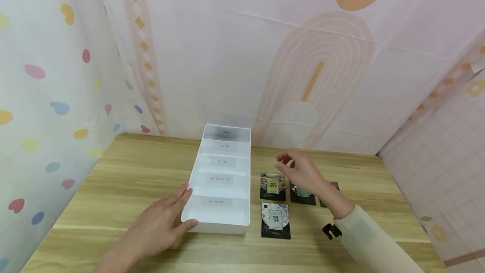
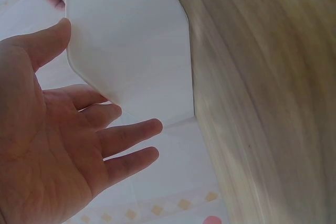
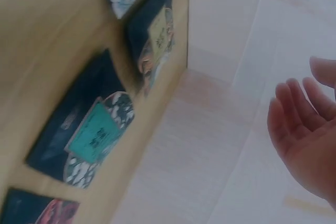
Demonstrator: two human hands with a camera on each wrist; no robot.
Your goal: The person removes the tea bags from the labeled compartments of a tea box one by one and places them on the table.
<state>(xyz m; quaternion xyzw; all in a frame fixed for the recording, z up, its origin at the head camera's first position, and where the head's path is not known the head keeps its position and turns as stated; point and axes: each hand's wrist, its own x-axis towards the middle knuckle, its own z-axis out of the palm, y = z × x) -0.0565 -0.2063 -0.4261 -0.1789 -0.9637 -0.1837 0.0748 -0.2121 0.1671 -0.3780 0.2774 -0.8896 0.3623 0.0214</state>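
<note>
A long white box (image 1: 219, 226) with several labelled compartments lies lengthwise on the table. My left hand (image 1: 153, 222) is at its near left corner, the thumb touching the front rim and the fingers along the left side. In the left wrist view, the left hand (image 2: 58, 135) has its fingers mostly straight against the box wall (image 2: 131, 40). My right hand (image 1: 303, 172) hovers above the sachets with loosely bent fingers and holds nothing. Beneath and beside it lie black sachets with a yellow label (image 1: 273, 186), a green label (image 3: 94, 132) and a pale label (image 1: 275, 220).
Another sachet with a reddish print (image 1: 335, 185) is partly hidden under the right forearm. The wooden table (image 1: 144, 172) meets a patterned curtain (image 1: 212, 54) behind the box. Further curtains hang at left and right. A black clip-like piece (image 1: 331, 231) is at the right sleeve.
</note>
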